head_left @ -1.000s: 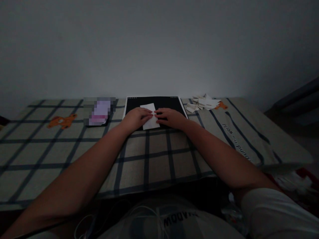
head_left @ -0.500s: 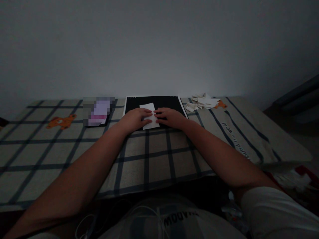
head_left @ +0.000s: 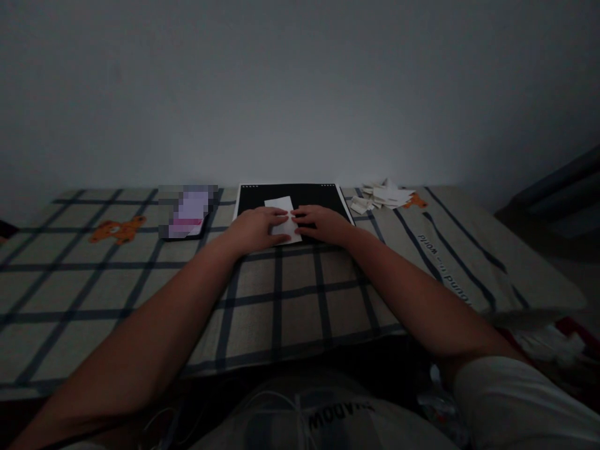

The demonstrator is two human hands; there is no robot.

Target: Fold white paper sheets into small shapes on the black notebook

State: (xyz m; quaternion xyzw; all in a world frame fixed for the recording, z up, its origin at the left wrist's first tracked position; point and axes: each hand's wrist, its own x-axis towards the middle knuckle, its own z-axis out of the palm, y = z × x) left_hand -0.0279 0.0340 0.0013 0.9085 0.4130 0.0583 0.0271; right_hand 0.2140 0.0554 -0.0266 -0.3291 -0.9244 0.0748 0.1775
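A white strip of paper (head_left: 280,203) lies at a slight slant on a black board with a white border (head_left: 307,192). My left hand (head_left: 255,227) rests on the paper's left side, its fingers stretched towards the middle and the thumb near the lower edge. From the other side, my right hand (head_left: 323,223) lays its spread fingertips along the paper's right edge, with the palm over the board. The fingertips of both hands are close together. My fingers cover part of the paper, so any crease under them is hidden.
A phone (head_left: 191,209), partly blurred out, lies to the left on the checked tablecloth (head_left: 253,281). Folded white paper pieces (head_left: 387,194) are heaped right of the board. A grey wall (head_left: 300,94) rises behind the table. The light is dim.
My left thumb has slid a little right and down, nearer the paper's lower edge. My right fingers have shifted only slightly. The whole view has moved a touch.
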